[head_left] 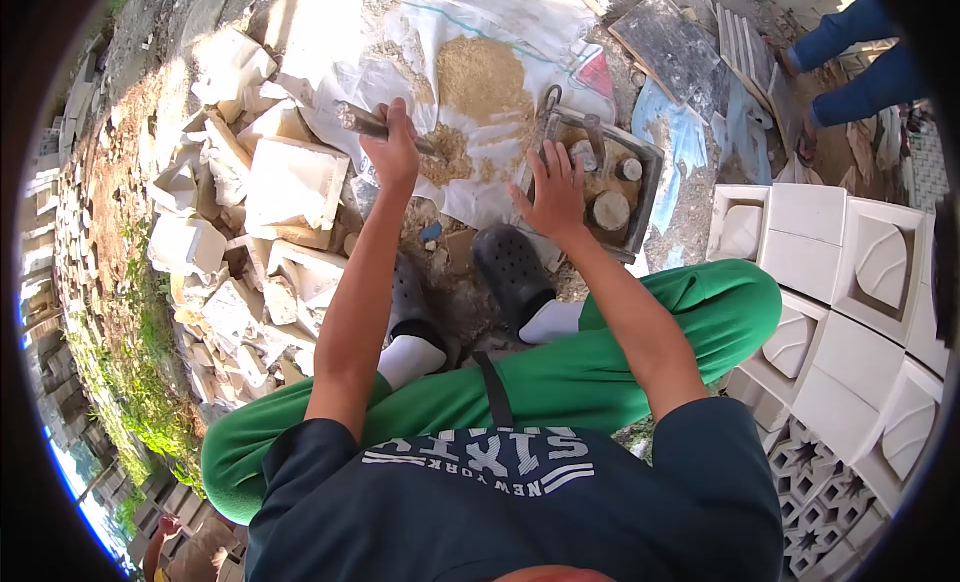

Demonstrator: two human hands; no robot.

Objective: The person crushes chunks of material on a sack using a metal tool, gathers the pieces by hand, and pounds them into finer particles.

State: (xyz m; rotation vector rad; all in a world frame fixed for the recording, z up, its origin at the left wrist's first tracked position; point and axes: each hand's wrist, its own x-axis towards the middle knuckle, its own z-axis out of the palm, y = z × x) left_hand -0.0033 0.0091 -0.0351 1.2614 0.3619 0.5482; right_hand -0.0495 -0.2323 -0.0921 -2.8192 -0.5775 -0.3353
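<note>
My left hand is wrapped round the handle of a tool, above a white sheet strewn with sandy powder. The fingers of my right hand are spread at the left side of a dark metal mould box. Round pale pieces and a metal bar show within the box. Whether my right palm presses on its rim is hard to tell.
Broken pale blocks are heaped at the left. Cast blocks stand stacked at the right, with patterned ones below. A dark board lies at the top right, near another person's legs. Someone's arm shows bottom left.
</note>
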